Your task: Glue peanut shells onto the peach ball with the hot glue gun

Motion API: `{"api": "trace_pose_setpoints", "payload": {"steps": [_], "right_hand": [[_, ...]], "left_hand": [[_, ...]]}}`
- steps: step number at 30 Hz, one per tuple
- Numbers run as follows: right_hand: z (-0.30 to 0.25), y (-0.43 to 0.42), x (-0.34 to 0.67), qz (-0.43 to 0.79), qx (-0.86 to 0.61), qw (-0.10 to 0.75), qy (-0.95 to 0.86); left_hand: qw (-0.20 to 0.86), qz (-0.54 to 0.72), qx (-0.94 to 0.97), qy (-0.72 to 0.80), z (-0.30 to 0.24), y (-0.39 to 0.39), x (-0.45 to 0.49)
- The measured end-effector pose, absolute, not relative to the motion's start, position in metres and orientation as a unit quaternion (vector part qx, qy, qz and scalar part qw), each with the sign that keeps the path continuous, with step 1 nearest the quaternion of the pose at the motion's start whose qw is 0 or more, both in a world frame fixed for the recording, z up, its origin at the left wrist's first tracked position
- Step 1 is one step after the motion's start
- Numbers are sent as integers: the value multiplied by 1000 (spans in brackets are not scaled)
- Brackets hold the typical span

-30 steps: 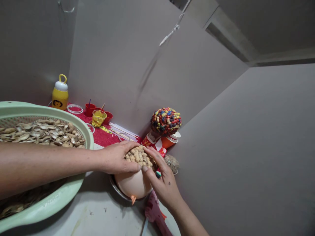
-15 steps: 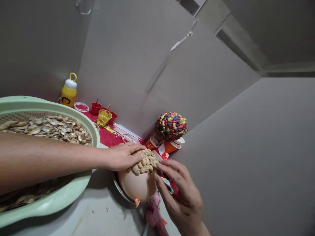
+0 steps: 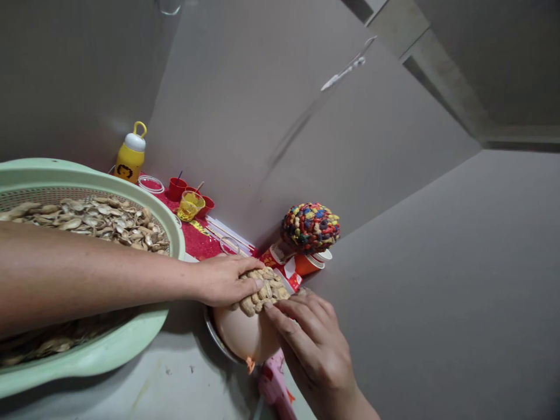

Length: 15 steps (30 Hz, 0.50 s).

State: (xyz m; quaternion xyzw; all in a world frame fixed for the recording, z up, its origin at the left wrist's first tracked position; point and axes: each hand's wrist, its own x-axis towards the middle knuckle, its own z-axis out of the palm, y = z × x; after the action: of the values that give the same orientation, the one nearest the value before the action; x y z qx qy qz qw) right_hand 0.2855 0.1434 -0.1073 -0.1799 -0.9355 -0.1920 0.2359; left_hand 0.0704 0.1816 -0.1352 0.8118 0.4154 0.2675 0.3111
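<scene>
A peach-coloured balloon (image 3: pixel 245 335) with an orange knot sits in a round metal bowl (image 3: pixel 215 338). Rows of peanut shells (image 3: pixel 273 287) cover its upper part. My left hand (image 3: pixel 225 280) is laid over the far left side, its fingers and thumb gripping the balloon at the shells. From the right, my right hand (image 3: pixel 317 335) reaches in with its fingers bent and close together. Its index fingertip presses on the lower row of shells; the other fingertips are partly hidden behind the hand, at the right edge of the shells.
A green colander (image 3: pixel 175 233) of peanut shells stands at left, under my left forearm. A pink glue gun (image 3: pixel 273 382) lies beside the bowl. Behind are paint cups (image 3: pixel 191 205), a yellow bottle (image 3: pixel 130 157), white sticks (image 3: pixel 230 233) and a colourful shell-covered ball (image 3: pixel 311 226) on paper cups.
My right hand has moved in against the shells, its fingers closing together and its index fingertip now on the lower row. My left hand keeps its hold. The view has shifted slightly.
</scene>
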Motion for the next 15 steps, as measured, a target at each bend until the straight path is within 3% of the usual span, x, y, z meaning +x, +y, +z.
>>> {"api": "trace_pose_setpoints", "payload": {"steps": [15], "right_hand": [[-109, 143, 283, -207, -167, 222, -938]], "left_hand": [[314, 262, 809, 422, -133, 179, 71]]}}
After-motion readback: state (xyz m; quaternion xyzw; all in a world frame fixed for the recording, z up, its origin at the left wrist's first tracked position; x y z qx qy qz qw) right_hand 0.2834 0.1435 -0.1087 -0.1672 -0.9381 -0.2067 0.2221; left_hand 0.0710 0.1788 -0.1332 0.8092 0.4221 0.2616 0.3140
